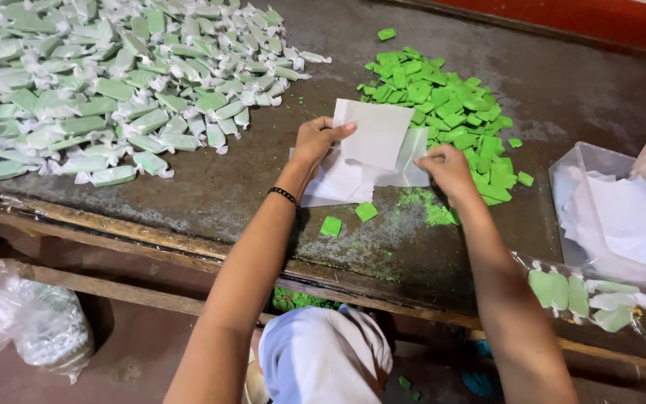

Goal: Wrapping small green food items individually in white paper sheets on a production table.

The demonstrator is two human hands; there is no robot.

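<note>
My left hand (317, 139) pinches a white square paper sheet (374, 133) at its left edge, lifted off a small stack of white sheets (338, 183) on the dark table. My right hand (446, 169) rests on the right side of that stack, fingers on the paper. Behind my right hand lies a heap of bare green candy blocks (450, 105). Two loose green blocks (330, 226) sit near the table's front edge, below the stack, beside green crumbs (431, 209).
A large pile of paper-wrapped green candies (106, 82) covers the table's left. A clear plastic tub with white sheets (622, 217) stands at right, wrapped candies in a clear bag (585, 295) below it. A plastic bag (28, 318) lies on the floor at left. The table's wooden edge (151, 243) runs in front.
</note>
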